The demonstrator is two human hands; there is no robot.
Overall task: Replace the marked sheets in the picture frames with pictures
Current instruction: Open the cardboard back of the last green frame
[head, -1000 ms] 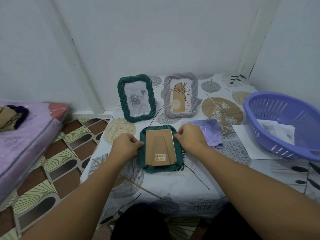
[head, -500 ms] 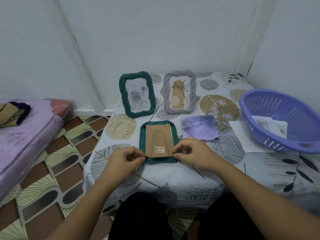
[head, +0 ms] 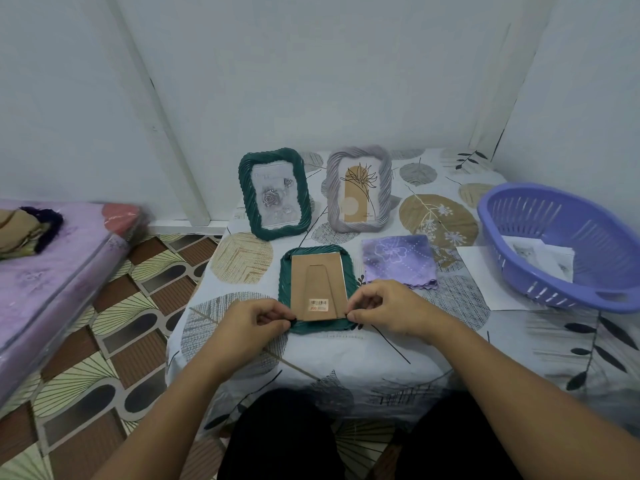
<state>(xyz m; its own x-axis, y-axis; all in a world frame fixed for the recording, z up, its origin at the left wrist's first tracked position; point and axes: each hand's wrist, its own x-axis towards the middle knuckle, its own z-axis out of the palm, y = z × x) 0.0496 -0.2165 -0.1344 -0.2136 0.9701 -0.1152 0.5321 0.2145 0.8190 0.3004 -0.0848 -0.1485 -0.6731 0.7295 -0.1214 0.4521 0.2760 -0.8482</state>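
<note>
A green picture frame lies face down on the table, its brown cardboard backing with a barcode sticker facing up. My left hand pinches a small dark tab at the frame's near left corner. My right hand pinches at the near right corner of the backing. Behind stand two upright frames: a green one showing a grey rose sheet and a lilac-grey one showing a tan flower sheet. Printed pictures lie in the purple basket.
A purple patterned cloth lies right of the flat frame. A white sheet pokes out from under the basket. The table edge runs just below my hands. A mattress with folded clothes sits on the left over patterned floor.
Both hands slid from the frame's upper sides down to its near corners, and now pinch there. The purple cloth, earlier partly covered by my right hand, is fully visible.
</note>
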